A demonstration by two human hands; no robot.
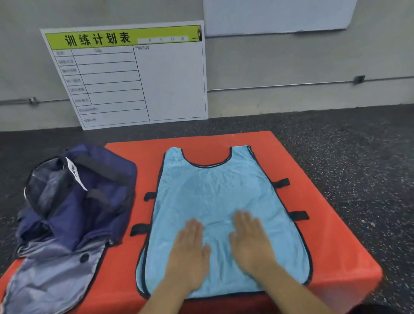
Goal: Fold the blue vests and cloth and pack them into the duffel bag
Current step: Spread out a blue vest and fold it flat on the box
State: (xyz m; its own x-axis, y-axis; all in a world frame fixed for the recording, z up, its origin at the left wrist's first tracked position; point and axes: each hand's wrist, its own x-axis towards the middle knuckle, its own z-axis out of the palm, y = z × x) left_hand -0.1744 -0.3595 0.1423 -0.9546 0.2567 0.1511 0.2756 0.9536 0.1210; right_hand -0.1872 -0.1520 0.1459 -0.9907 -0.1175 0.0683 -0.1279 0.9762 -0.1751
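Note:
A light blue vest (213,193) with dark trim and black side straps lies spread flat on the red padded box (331,233), neck hole pointing away from me. My left hand (190,254) and my right hand (251,242) both press flat on its lower half, fingers straight, side by side. A navy duffel bag (80,199) sits open at the left of the box, its grey lining (54,278) spilling toward the near left corner. No other vest or cloth shows.
A white schedule board (130,73) with a green header leans against the wall behind the box. A whiteboard (283,4) hangs at the upper right. Dark speckled floor (374,156) surrounds the box.

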